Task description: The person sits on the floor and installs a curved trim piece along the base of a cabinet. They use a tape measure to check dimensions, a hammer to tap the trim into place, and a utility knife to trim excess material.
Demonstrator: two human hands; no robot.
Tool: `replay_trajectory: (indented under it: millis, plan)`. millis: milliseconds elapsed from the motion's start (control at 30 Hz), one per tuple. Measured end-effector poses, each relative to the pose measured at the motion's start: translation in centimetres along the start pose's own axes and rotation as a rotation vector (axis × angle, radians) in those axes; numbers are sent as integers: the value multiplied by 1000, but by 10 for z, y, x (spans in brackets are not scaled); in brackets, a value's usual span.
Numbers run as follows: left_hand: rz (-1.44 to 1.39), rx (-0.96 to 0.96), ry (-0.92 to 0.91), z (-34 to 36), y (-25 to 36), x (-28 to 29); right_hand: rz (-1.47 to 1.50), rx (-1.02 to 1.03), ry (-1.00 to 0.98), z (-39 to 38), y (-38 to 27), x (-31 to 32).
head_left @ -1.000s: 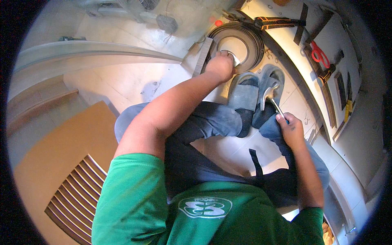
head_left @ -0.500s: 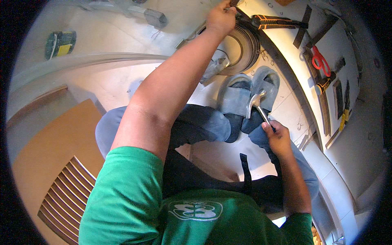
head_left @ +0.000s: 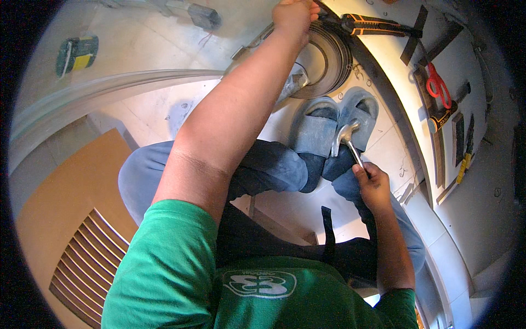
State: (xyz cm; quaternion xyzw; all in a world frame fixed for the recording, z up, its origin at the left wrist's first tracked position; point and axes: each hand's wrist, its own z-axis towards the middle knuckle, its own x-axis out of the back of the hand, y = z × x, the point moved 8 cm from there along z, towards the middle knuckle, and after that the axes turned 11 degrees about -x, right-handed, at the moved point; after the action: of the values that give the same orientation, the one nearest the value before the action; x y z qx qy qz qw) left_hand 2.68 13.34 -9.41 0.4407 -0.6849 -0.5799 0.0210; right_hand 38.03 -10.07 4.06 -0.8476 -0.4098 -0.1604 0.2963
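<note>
My right hand [head_left: 375,187] is wrapped round the handle of a claw hammer [head_left: 347,132]. Its metal head lies in front of the grey slippers [head_left: 316,131] on my feet. My left arm reaches far forward, and my left hand [head_left: 295,21] is at the top edge of the picture. Its fingers are curled beside the dark strip along the curved edge of a white board [head_left: 378,52]; what they hold, if anything, is hidden. Just below that hand lies a coil of brown edge banding [head_left: 342,57], partly behind my forearm.
On the board lie an orange-and-black utility knife [head_left: 378,24], red-handled scissors [head_left: 437,88], dark strips [head_left: 414,35] and a yellow-and-black tool [head_left: 464,167]. To the left are a brown slotted panel [head_left: 66,203] and a tape measure [head_left: 76,56]. Small curled scraps [head_left: 402,172] litter the tiles.
My left hand has shifted slightly left and up, and the dark piece at its fingertips no longer shows. My right hand and the hammer stay nearly in place. The view has shifted a little.
</note>
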Motion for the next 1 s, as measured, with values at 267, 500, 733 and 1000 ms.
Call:
replay_trajectory:
  millis: [267, 500, 733, 1000]
  plan:
    - [-160, 132, 66, -9, -9, -7, -44, -68, -25, 1, 0, 1]
    - [-175, 170, 109, -6, -17, -3, 8, -65, -31, 2, 0, -2]
    - [-326, 140, 159, -16, -11, -6, -62, -94, -45, 1, 0, 0]
    - [-399, 106, 183, -28, -2, -9, -79, -65, -32, 5, 6, -1]
